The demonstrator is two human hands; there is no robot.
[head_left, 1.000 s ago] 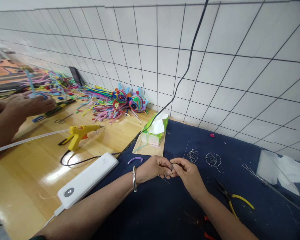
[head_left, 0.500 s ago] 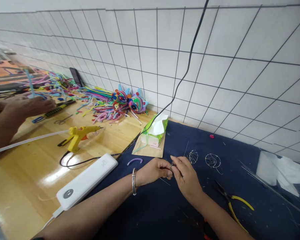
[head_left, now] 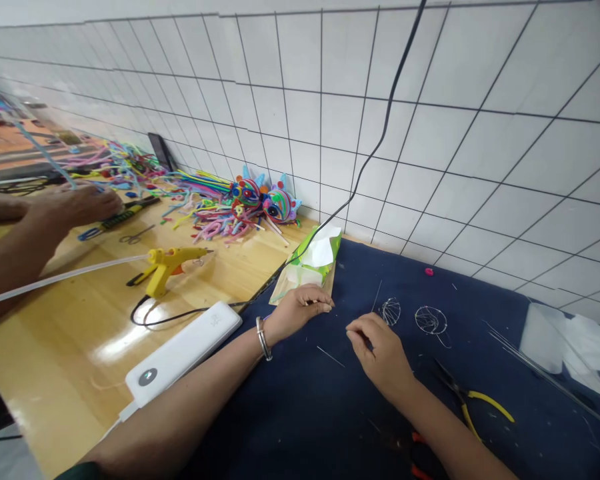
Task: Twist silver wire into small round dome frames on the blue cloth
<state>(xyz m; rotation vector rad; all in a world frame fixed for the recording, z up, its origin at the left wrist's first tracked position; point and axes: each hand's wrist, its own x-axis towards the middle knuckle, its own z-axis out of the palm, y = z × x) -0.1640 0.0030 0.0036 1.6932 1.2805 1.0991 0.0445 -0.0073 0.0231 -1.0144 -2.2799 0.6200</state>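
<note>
My left hand (head_left: 300, 312), with a silver bangle on its wrist, is pinched in front of the green tissue pack (head_left: 330, 257); anything between its fingertips is too small to make out. A short gap away, my right hand (head_left: 383, 350) hovers over the dark blue cloth (head_left: 300, 420), thumb and fingers pressed together, and I cannot make out what they hold. Just beyond it lie a domed wire shape (head_left: 391, 311) and a round wire frame (head_left: 431, 321). Between my forearms rests a short straight wire (head_left: 331, 357).
Yellow-handled pliers (head_left: 464, 393) lie right of my right forearm, red handles (head_left: 419, 453) beside it. A white power bank (head_left: 185, 353) and yellow glue gun (head_left: 165, 267) sit left. A co-worker's hands (head_left: 75, 207) hold a blue strip near colourful pipe cleaners (head_left: 225, 220).
My hands have come apart: the left moved up and left towards the tissue pack, the right slightly right and down. The purple curved piece is now hidden behind my left wrist.
</note>
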